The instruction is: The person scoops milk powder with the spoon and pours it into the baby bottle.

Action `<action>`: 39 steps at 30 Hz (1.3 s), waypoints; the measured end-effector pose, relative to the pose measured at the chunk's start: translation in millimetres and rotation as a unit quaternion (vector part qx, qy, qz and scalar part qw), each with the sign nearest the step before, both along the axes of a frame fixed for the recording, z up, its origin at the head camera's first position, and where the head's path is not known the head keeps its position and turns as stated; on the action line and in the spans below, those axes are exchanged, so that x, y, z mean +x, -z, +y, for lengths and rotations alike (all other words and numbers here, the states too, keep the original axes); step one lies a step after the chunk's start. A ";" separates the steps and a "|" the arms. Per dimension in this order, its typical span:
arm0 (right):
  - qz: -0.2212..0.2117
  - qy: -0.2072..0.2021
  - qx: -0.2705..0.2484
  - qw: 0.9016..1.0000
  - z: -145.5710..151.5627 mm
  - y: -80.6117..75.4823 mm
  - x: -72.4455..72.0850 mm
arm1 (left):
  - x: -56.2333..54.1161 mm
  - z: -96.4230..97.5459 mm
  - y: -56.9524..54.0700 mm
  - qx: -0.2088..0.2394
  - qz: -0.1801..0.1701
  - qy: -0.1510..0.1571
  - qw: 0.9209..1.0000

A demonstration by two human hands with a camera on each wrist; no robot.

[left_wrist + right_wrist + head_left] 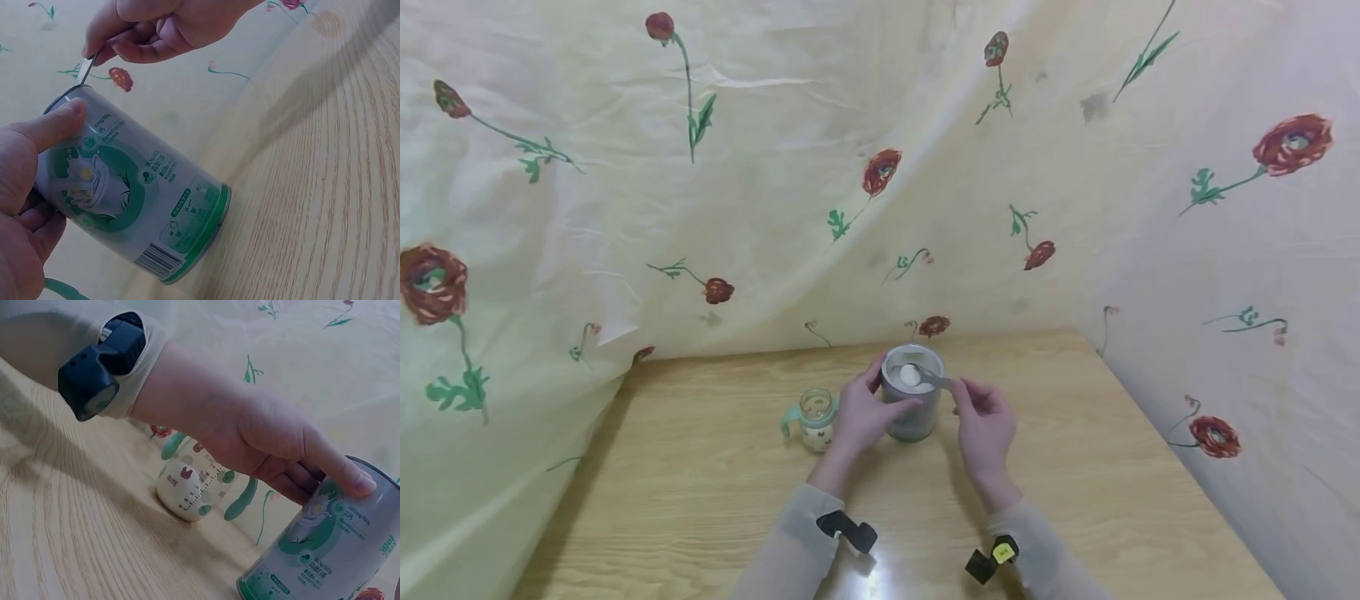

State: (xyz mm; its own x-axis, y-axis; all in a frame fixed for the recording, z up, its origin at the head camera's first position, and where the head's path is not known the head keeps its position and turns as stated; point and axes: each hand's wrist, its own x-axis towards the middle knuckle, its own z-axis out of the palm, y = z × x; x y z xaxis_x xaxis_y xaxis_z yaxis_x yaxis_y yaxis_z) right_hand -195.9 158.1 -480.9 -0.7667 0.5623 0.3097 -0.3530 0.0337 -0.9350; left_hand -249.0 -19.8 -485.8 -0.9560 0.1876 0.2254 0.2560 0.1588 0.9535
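Observation:
My left hand [867,412] grips a white and green milk powder can [916,421] round its side, with the thumb near the rim in the left wrist view. The can stands upright on the table, its top open. Between thumb and fingers, my right hand [987,429] pinches the handle of a spoon [937,381]. The spoon's bowl carries white powder [910,375] and lies within the can's mouth in the head view. Just left of my left hand is a lidless baby bottle [817,432] with green handles and measuring marks.
Everything stands on a light wooden table [700,483]. A pale cloth [790,167] printed with red flowers hangs behind the table and along its sides. The can and bottle are close together, with the left hand and wrist between them.

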 end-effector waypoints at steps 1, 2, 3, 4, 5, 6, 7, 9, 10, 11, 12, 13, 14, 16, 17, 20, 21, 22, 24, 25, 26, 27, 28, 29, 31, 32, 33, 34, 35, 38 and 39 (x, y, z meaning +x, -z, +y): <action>-0.003 0.000 -0.004 1.000 -0.1 -0.8 0.2 | 0.1 -0.2 -0.3 0.001 0.002 0.000 1.000; -0.008 -0.001 -0.006 1.000 -0.2 -1.5 0.3 | 0.2 -0.3 -0.9 0.001 0.005 0.000 1.000; -0.014 -0.002 -0.008 1.000 -0.3 -2.1 0.3 | 0.3 -0.4 -1.5 0.001 0.006 -0.001 1.000; -0.019 -0.002 -0.010 1.000 -0.3 -2.5 0.1 | 0.4 -0.5 -2.1 0.002 0.009 -0.001 1.000; -0.024 -0.002 -0.011 1.000 -0.3 -3.0 0.0 | 0.3 -0.6 -2.6 0.002 0.011 0.000 1.000; -0.028 -0.002 -0.013 1.000 -0.1 -2.9 -0.4 | 0.1 -0.4 -2.7 0.002 0.012 0.001 1.000; -0.029 -0.002 -0.015 0.999 0.1 -2.8 -0.9 | 0.1 -0.4 -3.0 0.001 0.013 0.001 1.000; -0.028 -0.003 -0.017 0.999 0.3 -1.8 -1.7 | 0.1 -0.2 -2.9 0.001 0.014 0.002 1.000; -0.027 -0.004 -0.018 0.999 -1.0 -5.3 -0.2 | 0.3 -0.1 -3.6 0.001 0.014 0.001 1.000; -0.027 -0.004 -0.019 0.999 -1.1 -5.0 -0.6 | 0.4 0.0 -4.1 -0.001 0.013 0.000 1.000; -0.026 -0.004 -0.019 0.999 -1.0 -4.4 -0.9 | 0.1 0.3 -4.1 -0.004 0.013 -0.001 1.000; -0.026 -0.004 -0.019 0.999 -0.9 -3.9 -1.0 | 0.1 0.6 -4.2 -0.007 0.014 -0.001 1.000; -0.028 -0.003 -0.019 0.999 -0.8 -3.6 -1.2 | 0.0 1.2 -4.4 -0.010 0.015 0.000 1.000; -0.031 -0.001 -0.019 0.999 0.1 -3.2 -1.7 | -0.1 2.9 -5.6 -0.019 0.016 0.001 1.000; -0.029 0.000 -0.018 0.999 2.0 0.8 -3.9 | -0.2 4.0 -5.7 -0.022 0.018 0.002 1.000; -0.026 0.001 -0.019 0.999 3.2 0.2 -4.0 | 0.5 7.0 -7.7 -0.027 0.023 0.006 0.999; -0.025 0.000 -0.019 1.000 3.3 -0.1 -3.8 | 1.0 7.4 -8.3 -0.028 0.022 0.006 0.999; -0.025 0.000 -0.019 0.999 3.5 0.0 -3.7 | 1.7 7.7 -8.9 -0.029 0.021 0.005 0.999; -0.025 0.001 -0.022 0.999 3.5 0.6 -3.5 | 3.0 8.0 -9.6 -0.029 0.019 0.006 0.999; -0.025 0.001 -0.024 0.999 3.5 0.9 -3.4 | 3.7 7.9 -9.7 -0.031 0.018 0.006 0.999; -0.023 0.003 -0.027 0.999 3.5 1.4 -3.4 | 4.4 7.5 -9.8 -0.032 0.016 0.007 0.999; -0.022 0.005 -0.030 0.999 3.4 1.9 -3.5 | 5.3 7.2 -10.2 -0.033 0.014 0.008 0.999; -0.021 0.006 -0.032 0.999 3.2 2.1 -3.4 | 6.1 6.8 -10.5 -0.033 0.013 0.010 0.999; -0.019 0.007 -0.034 0.999 2.8 2.2 -3.3 | 6.9 6.1 -10.9 -0.034 0.011 0.010 0.999; -0.014 0.005 -0.041 0.999 1.3 1.8 -2.9 | 8.7 3.8 -11.8 -0.039 0.007 0.007 0.999; -0.013 0.004 -0.042 0.999 0.6 1.8 -2.7 | 9.5 2.6 -12.3 -0.041 0.006 0.005 0.999; -0.012 0.001 -0.044 0.999 -0.1 1.9 -2.7 | 10.3 1.4 -12.9 -0.044 0.007 0.004 0.999; -0.012 -0.002 -0.044 0.999 -0.7 2.0 -2.7 | 10.8 0.0 -13.1 -0.046 0.007 0.003 0.999; -0.012 -0.004 -0.044 0.999 -1.2 2.4 -2.9 | 11.3 -1.3 -13.6 -0.046 0.007 0.002 0.999; -0.009 -0.005 -0.040 0.999 -2.1 2.5 -3.0 | 10.7 -3.8 -14.0 -0.035 0.011 0.011 0.999; -0.007 -0.004 -0.040 0.999 -2.4 2.2 -3.0 | 10.1 -4.3 -14.0 -0.029 0.013 0.014 0.999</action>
